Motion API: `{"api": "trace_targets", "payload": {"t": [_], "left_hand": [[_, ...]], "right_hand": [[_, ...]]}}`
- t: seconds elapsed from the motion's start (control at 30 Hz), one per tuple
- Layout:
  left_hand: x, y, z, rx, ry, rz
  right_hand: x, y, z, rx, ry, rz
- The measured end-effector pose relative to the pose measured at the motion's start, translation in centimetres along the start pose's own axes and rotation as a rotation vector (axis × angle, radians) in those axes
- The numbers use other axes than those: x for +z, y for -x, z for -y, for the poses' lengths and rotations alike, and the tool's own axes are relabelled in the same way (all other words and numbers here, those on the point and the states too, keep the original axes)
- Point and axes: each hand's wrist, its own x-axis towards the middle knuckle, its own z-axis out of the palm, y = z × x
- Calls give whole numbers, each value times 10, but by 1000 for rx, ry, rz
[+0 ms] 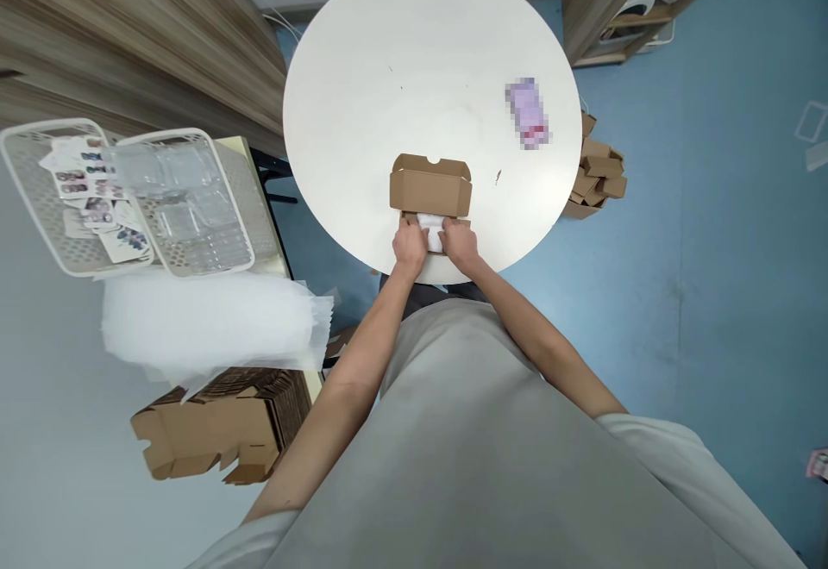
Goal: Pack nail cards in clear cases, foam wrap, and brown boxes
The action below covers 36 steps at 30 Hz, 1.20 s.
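An open brown cardboard box (430, 191) lies near the front edge of the round white table, its lid folded back away from me. Inside its base sits a white wrapped packet (431, 233). My left hand (410, 243) is closed at the box's left side, thumb side against the packet. On the opposite side my right hand (460, 242) is closed in the same way, at the right end of the packet. My fingers hide both side walls of the box, and part of the packet's ends is covered too.
A blurred purple item (528, 113) lies on the round table (362, 60). At left are baskets of printed cards (97, 198) and clear plastic cases (187, 198), a white sheet stack (207, 319) and flattened cartons (207, 431). Cardboard pieces (599, 177) stand right of the table.
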Motion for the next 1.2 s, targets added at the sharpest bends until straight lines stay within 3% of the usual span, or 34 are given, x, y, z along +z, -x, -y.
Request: {"api": "trace_targets", "payload": {"t": [0.2,0.3,0.4,0.57,0.8,1.0,1.2], "left_hand": [[-43,-12,33,-4,43,-215],[-47,-23,48,-30,33,-44],[-40,-24,53,-6,15,128],[-22,-2,48,16,22,101],[-6,18,31,-19,79,112],[-16,-8,27,-24,321,-65],[-22,-32,26,103,384,-99]], "right_hand": [[-18,12,-58,168,-130,-168],[-13,10,-77,233,-179,-59],[-1,6,-77,235,-234,8],[10,7,-67,210,-257,4],[8,0,-61,208,-30,-35],[-11,-4,-67,205,-152,-56],[-31,-10,-80,-1,-277,-178]]}}
